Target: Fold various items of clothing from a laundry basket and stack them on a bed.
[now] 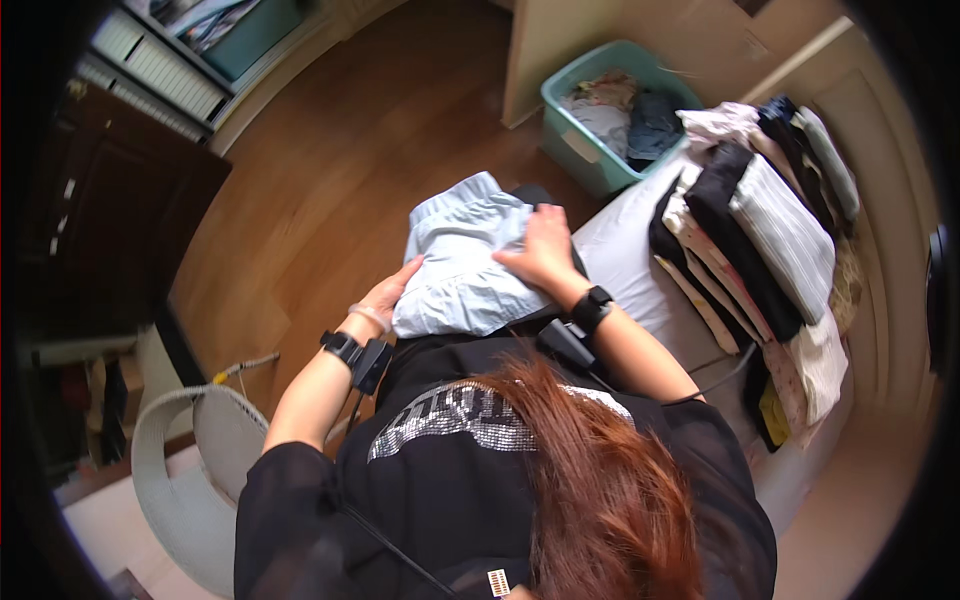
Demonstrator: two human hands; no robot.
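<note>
A light blue garment [469, 259] with a gathered, ruffled hem lies folded over my lap. At its left edge, my left hand [391, 291] holds the cloth, thumb on top and the other fingers mostly hidden. My right hand [541, 251] grips the right side, with its thumb on the cloth and its fingers by the far right edge. That hand looks slightly blurred.
To my right, a tall pile of folded clothes [784, 240] sits on a white-covered surface [626, 247]. Beyond it stands a teal plastic tub [581, 146] holding clothes. A round pale woven basket [154, 480] with a lid is at lower left. A dark cabinet [127, 202] stands farther left.
</note>
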